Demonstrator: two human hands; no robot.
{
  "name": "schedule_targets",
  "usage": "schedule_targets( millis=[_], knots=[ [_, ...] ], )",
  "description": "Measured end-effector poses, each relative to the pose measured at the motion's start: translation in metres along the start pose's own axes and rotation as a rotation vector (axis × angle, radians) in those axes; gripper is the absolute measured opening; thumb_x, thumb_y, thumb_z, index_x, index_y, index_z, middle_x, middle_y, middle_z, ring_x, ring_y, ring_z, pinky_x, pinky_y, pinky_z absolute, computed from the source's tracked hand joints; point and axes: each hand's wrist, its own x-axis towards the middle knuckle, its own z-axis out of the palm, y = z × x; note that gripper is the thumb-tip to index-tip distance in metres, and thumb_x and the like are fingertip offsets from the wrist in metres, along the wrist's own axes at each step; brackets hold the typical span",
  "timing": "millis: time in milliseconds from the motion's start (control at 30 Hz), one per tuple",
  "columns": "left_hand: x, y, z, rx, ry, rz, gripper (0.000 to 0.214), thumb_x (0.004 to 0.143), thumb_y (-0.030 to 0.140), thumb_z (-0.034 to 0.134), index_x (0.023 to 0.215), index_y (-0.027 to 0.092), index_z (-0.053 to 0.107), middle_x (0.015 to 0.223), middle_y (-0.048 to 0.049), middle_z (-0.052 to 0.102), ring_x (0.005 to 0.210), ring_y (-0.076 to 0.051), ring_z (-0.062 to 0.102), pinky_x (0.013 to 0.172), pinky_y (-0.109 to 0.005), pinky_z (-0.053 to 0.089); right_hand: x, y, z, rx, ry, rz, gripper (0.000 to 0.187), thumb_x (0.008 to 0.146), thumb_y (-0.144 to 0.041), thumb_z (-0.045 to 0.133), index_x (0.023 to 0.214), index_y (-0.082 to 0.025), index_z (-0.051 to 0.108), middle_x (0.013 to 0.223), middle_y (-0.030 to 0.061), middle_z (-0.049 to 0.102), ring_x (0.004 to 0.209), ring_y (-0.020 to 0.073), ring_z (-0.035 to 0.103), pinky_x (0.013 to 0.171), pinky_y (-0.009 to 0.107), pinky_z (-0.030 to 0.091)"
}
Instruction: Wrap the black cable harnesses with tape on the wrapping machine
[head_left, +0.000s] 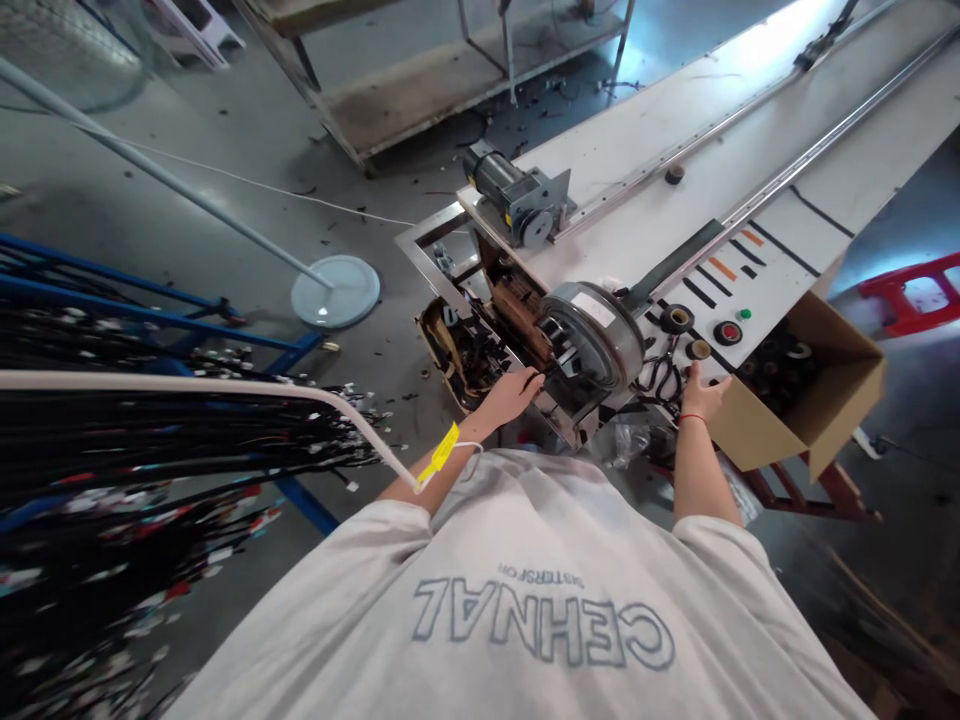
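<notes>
I look down past my white printed shirt at the near end of a long white workbench [660,120]. My left hand [514,395] reaches into the open end frame below a round grey metal drum [596,335], its fingers curled among dark parts; what they hold is hidden. A yellow tag and white cord hang at that wrist. My right hand [701,395], with a red thread at the wrist, rests on the bench edge beside a tape roll [697,349], fingers partly hidden.
A cardboard box [817,400] of black rolls hangs at the bench's right. A red button [727,332], a green button and a grey motor [517,195] sit on the bench. Blue racks of black cable bundles [150,440] fill the left. A round pole base [335,290] stands on the floor.
</notes>
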Motion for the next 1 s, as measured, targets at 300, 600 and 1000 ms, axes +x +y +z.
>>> schedule_targets(
  millis=[300,600,1000],
  knots=[
    [-0.034,-0.039,-0.014,-0.145,-0.19,-0.011,0.042,0.097,0.049,0.035,0.088,0.017,0.06,0.067,-0.0008,0.059,0.061,-0.015,0.054,0.064,-0.026,0.041,0.002,0.002,0.001,0.003,0.008,-0.034,0.095,0.081,-0.062,0.06,0.149,-0.004,0.029,0.14,0.0268,0.047,0.129,0.0375,0.048,0.107,0.047,0.037],
    [-0.035,-0.032,0.003,-0.134,-0.022,-0.063,0.044,0.096,0.05,0.032,0.076,0.018,0.055,0.065,-0.0004,0.057,0.063,-0.015,0.052,0.066,-0.026,0.039,0.001,0.002,0.0,-0.008,0.0,-0.009,0.093,0.082,-0.061,0.06,0.149,-0.004,0.03,0.139,0.0271,0.048,0.128,0.0372,0.048,0.107,0.047,0.037],
    [0.009,-0.015,0.021,0.003,0.057,-0.081,0.037,0.092,0.048,0.045,0.076,0.018,0.06,0.069,-0.0052,0.064,0.068,-0.02,0.06,0.068,-0.028,0.043,0.008,0.011,0.008,-0.012,0.023,-0.032,0.094,0.082,-0.064,0.059,0.15,-0.007,0.029,0.139,0.0254,0.049,0.126,0.0379,0.05,0.105,0.048,0.038]
  ],
)
